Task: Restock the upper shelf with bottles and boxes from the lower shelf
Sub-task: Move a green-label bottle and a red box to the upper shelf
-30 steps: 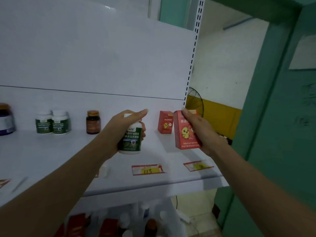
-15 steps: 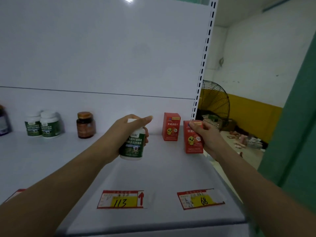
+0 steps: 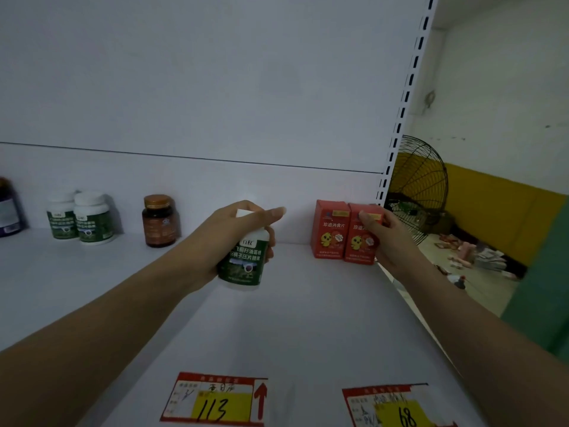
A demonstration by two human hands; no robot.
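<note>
My left hand [image 3: 229,234] grips a white bottle with a green label [image 3: 244,261], held just above the white upper shelf [image 3: 292,318] near its middle. My right hand [image 3: 389,238] holds a red box with a chick picture [image 3: 358,238] at the shelf's back right, pressed against a second identical red box [image 3: 329,231] that stands by the back panel. Further left along the back stand a brown bottle with a gold cap [image 3: 158,221] and two white green-label bottles [image 3: 81,221].
A dark bottle [image 3: 9,211] shows at the far left edge. Price tags marked 113 [image 3: 215,399] and 68 [image 3: 397,408] lie on the shelf's front. The slotted upright [image 3: 400,118] bounds the shelf at right; a black fan [image 3: 418,192] stands beyond it.
My right hand has carried the red box back and left until it stands beside the other red box. My left hand with the bottle has stayed near the shelf's middle. The camera has come closer.
</note>
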